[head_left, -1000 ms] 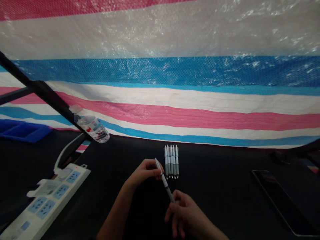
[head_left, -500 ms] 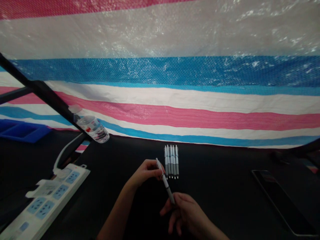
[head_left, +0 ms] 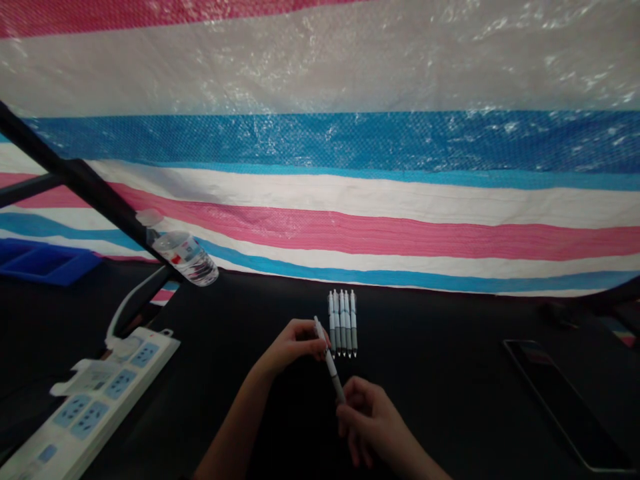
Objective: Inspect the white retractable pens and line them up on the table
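A white pen with a grey grip (head_left: 331,365) slants between my two hands above the black tabletop. Its upper, clip end is pinched between the thumb and fingers of my left hand (head_left: 299,342). Lower down, my right hand (head_left: 367,417) closes its thumb and index finger on the grey tip end; the other fingers curl below. Just behind my left fingertips lies a row of several similar white-and-grey pens (head_left: 343,323), side by side with their tips toward me.
At the left lie a white power strip (head_left: 117,400) with a plug in it and a blue divided tray (head_left: 50,261). A water bottle (head_left: 187,257) stands by a black frame bar (head_left: 100,193). A dark phone-like slab (head_left: 565,403) lies right. Striped sheeting (head_left: 350,140) hangs behind.
My right hand has turned, its thumb and index finger shifting around the pen's lower end, and its fingers are more curled. The left hand and the row of pens look unmoved.
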A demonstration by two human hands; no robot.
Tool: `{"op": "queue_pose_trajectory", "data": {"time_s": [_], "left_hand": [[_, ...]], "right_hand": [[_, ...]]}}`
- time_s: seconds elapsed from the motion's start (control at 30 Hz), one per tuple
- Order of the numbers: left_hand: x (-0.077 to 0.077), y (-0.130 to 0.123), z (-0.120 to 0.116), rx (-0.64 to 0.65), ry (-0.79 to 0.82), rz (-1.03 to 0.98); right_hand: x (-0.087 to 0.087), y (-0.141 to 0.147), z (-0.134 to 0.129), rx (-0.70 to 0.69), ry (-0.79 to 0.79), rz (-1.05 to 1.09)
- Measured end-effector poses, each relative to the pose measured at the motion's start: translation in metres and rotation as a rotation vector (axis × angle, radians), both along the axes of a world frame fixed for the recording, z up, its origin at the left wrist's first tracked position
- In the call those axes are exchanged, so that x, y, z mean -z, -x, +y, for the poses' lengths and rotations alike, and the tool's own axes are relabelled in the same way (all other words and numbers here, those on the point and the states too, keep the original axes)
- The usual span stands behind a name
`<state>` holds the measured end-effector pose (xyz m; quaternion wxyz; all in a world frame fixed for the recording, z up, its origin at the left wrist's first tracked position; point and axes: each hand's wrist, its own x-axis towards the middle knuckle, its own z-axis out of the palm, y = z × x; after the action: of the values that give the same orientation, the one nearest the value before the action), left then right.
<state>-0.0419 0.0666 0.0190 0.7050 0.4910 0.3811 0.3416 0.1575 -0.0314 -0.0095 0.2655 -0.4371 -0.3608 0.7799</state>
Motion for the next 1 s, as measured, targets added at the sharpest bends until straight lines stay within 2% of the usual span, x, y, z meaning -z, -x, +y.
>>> {"op": "queue_pose_trajectory", "data": {"time_s": [0.1,0.33,0.47,0.6,0.7,0.9,1.0], "left_hand": [[0.002,0.0,0.0,0.014,0.001,-0.026],[0.01,-0.002,-0.001,0.071,-0.063,-0.179],[0.011,-0.004,-0.002,0.125,-0.091,-0.263],[0.011,-0.008,-0.004,0.137,-0.086,-0.337],[0.01,-0.015,-0.006,0.081,-0.058,-0.382],[0.012,-0.023,-0.006,-0.149,-0.055,-0.282],[0.011,-0.023,-0.004,-0.228,-0.072,-0.197]], "right_hand": [[0.001,-0.001,0.0,0.0,-0.057,-0.068],[0.007,-0.006,0.001,-0.087,0.279,0.401],[0.003,-0.007,0.002,-0.113,0.347,0.537],[0.005,-0.006,0.0,-0.117,0.352,0.569],[0.006,-0.007,0.002,-0.081,0.251,0.48],[-0.005,-0.014,0.014,0.027,-0.25,-0.005],[-0.009,-0.018,0.019,0.076,-0.39,-0.173]]}}
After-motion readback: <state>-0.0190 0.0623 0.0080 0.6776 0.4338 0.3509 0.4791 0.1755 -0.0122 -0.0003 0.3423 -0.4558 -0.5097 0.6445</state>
